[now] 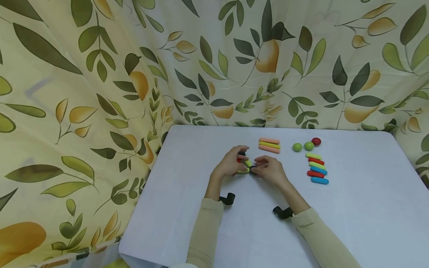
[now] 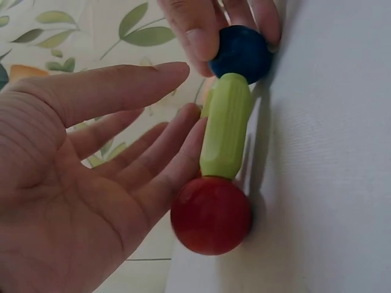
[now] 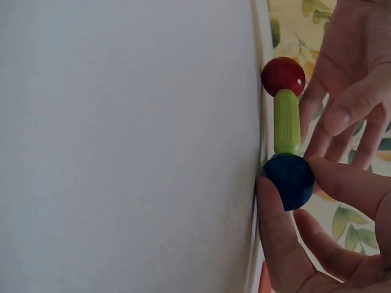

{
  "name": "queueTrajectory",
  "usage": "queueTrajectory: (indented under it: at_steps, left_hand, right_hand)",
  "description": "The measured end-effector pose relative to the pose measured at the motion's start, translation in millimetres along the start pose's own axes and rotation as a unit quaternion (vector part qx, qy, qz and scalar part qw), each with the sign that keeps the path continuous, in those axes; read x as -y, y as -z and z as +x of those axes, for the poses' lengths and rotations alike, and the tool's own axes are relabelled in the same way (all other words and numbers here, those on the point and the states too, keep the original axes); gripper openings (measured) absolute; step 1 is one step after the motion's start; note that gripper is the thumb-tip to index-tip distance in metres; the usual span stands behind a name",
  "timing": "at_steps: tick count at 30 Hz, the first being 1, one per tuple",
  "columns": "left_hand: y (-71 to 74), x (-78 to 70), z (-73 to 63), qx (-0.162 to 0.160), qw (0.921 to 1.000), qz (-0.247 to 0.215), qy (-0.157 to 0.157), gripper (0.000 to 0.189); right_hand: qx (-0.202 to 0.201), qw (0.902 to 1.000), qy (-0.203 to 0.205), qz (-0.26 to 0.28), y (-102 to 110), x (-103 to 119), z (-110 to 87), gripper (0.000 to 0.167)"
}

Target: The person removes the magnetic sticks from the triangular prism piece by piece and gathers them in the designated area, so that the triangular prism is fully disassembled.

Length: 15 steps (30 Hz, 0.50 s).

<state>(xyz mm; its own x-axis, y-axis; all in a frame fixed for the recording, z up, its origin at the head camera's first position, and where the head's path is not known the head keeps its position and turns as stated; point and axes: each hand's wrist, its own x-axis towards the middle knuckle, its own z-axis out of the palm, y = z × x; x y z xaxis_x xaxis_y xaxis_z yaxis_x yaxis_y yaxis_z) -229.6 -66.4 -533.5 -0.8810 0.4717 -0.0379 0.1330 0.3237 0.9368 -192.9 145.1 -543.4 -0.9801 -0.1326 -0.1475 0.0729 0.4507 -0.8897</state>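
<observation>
A blue ball (image 3: 288, 183), a ribbed yellow-green rod (image 3: 286, 122) and a red ball (image 3: 283, 76) stand joined in a line. My right hand (image 1: 270, 170) pinches the blue ball between thumb and fingertips. Beside the rod and the red ball is my left hand (image 2: 98, 177), its fingers loosely extended and its thumb apart from the rod. In the head view, a second yellow-green rod (image 1: 248, 163) and a dark ball (image 1: 242, 153) show by the left hand, which partly covers the build.
Beyond the hands lie salmon rods (image 1: 269, 149) and a yellow rod (image 1: 269, 145). To the right are two green balls (image 1: 297, 147), a red ball (image 1: 316, 141) and a column of green, red and blue rods (image 1: 320, 180). A patterned curtain (image 1: 234, 67) hangs behind the white table (image 1: 187, 178).
</observation>
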Motion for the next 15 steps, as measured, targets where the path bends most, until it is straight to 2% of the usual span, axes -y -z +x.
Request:
queueTrajectory:
  at_steps: [4,9,15]
  left_hand:
    - [-2.4,3.3,1.0,0.006,0.9999,-0.006,-0.014,0.083]
    - [-5.0,7.1,2.4,0.004,0.9998,-0.015,-0.015,0.085]
    - [-8.4,6.7,4.0,-0.003,0.9992,0.034,-0.018,0.089]
  right_hand:
    - [-0.004,1.0000,0.002,-0.004,-3.9,-1.1,0.6,0.046]
    - [-0.006,1.0000,-0.004,0.004,-7.8,0.5,-0.6,0.046]
    - [-0.016,0.9997,-0.012,0.016,-11.6,2.1,0.0,0.049]
